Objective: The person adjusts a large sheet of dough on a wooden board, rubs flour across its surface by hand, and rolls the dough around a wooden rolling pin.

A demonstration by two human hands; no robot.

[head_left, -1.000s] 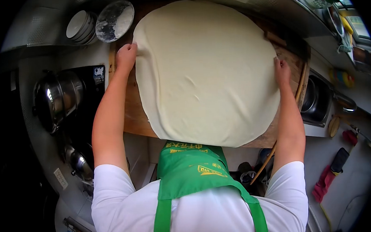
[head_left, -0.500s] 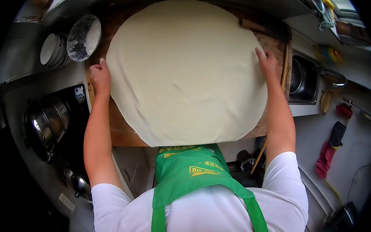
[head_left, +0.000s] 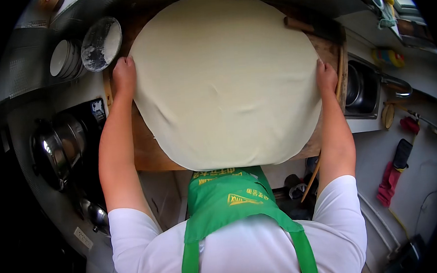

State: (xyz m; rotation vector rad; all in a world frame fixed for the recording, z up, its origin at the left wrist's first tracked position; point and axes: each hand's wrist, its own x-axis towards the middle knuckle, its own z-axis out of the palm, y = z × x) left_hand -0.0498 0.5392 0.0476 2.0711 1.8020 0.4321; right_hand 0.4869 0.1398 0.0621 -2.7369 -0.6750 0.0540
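Note:
A large, thin, round sheet of dough [head_left: 226,86] covers most of the wooden board [head_left: 153,155], its near edge reaching the board's front. My left hand [head_left: 124,74] is closed on the sheet's left edge, near the flour bowl [head_left: 101,44]. On the opposite side, my right hand [head_left: 327,75] pinches the right edge. Small wrinkles show in the middle and lower part of the sheet. The fingertips of both hands are partly hidden. A wooden-handled tool [head_left: 299,24] lies at the far right of the board, partly behind the dough.
Stacked bowls [head_left: 62,58] stand at the far left. Below them a shiny metal pot [head_left: 56,150] sits on a black stove. At the right is a sink [head_left: 362,89] with a faucet [head_left: 396,86]. A long stick [head_left: 312,178] leans below the board's right front.
Both hands have closed on the dough's edges; the left moved slightly up and right. The sheet's upper part is spread wider and its wrinkles have shifted.

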